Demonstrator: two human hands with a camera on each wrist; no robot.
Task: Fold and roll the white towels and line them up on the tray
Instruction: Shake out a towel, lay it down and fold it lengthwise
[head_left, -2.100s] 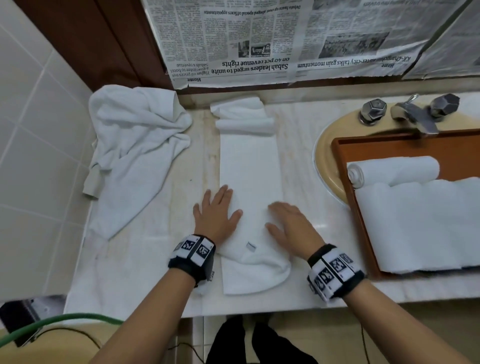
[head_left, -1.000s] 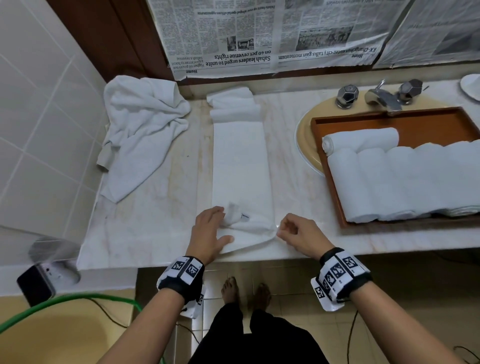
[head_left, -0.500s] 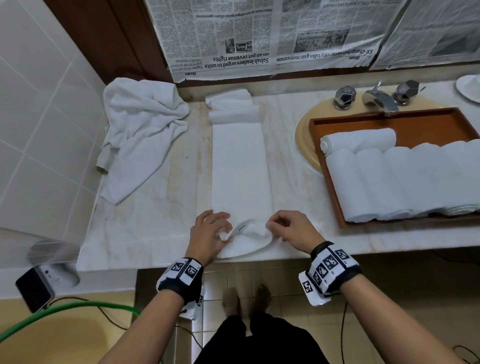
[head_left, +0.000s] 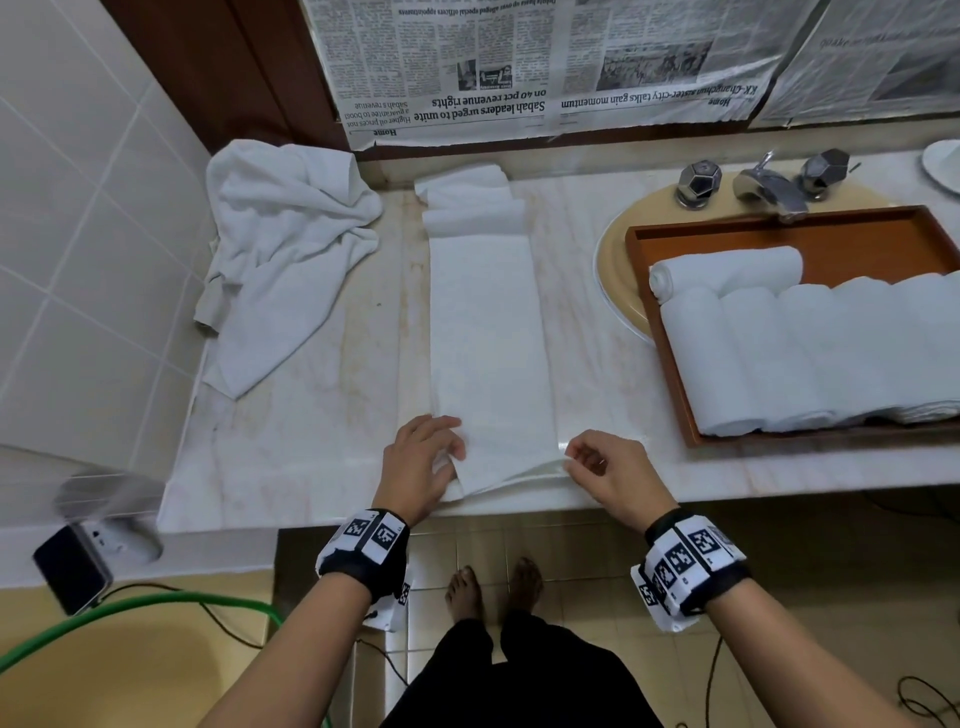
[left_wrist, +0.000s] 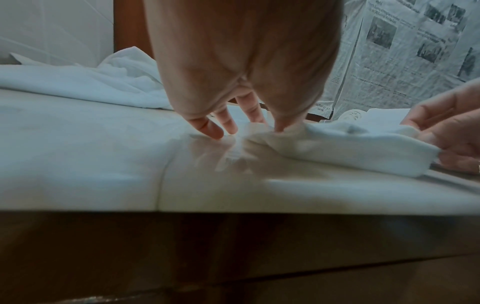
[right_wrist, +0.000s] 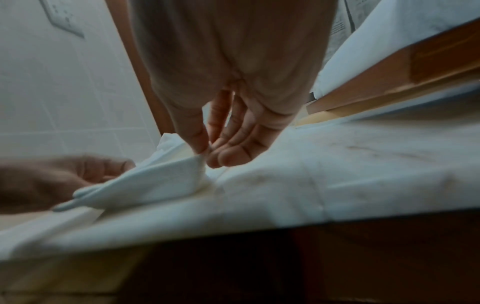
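We see the right hand (right_wrist: 233, 98) pinching the folded white towel's (right_wrist: 155, 181) near right corner on the marble counter (right_wrist: 363, 168); the left hand (right_wrist: 52, 181) holds its left corner, the wooden tray (right_wrist: 389, 78) far right.

Soft, even indoor light fills the head view, sharp at the middle and bowed at the edges; the marble counter (head_left: 311, 441) carries a faint sheen. Both wrist views are dimmer and motion-blurred, falling into dark shadow below the counter's front edge.
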